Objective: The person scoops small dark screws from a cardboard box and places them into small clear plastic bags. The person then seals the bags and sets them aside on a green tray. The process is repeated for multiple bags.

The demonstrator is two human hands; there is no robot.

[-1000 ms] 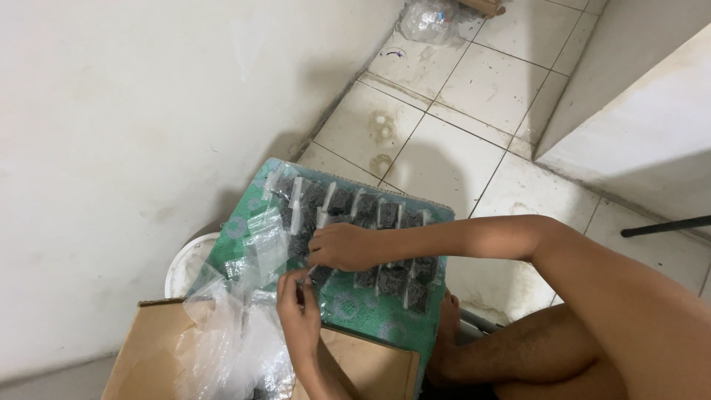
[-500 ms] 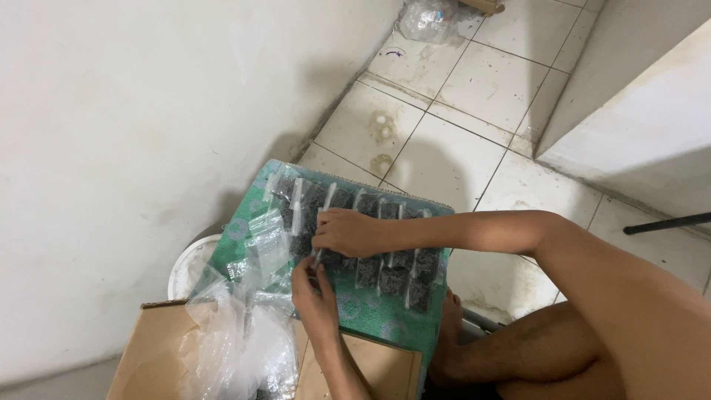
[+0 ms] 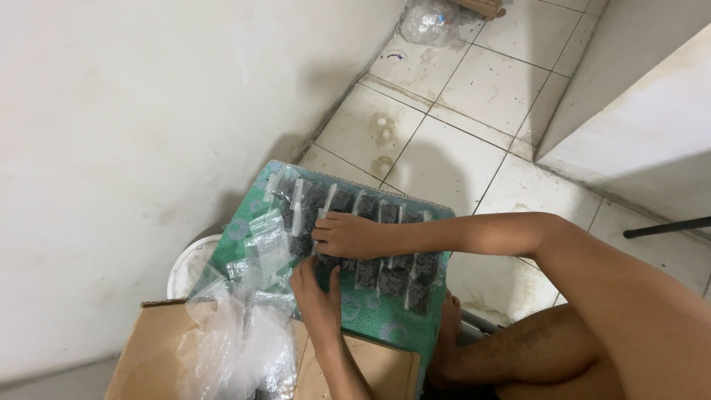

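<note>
Both hands [image 3: 348,235] pressing dark-filled packets [image 3: 385,274], green board [image 3: 370,307]

I'm looking at a green mat [image 3: 370,311] patterned with pale circular motifs. On it, clear little packets [image 3: 385,275] are showing dark grey-black contents with white strips along their tops. Beside it a brown cardboard box [image 3: 155,348] is holding clear plastic bags [image 3: 237,348], near a white bucket [image 3: 185,263]. The floor tiles [image 3: 474,96] are showing off-white with brownish stains.
</note>
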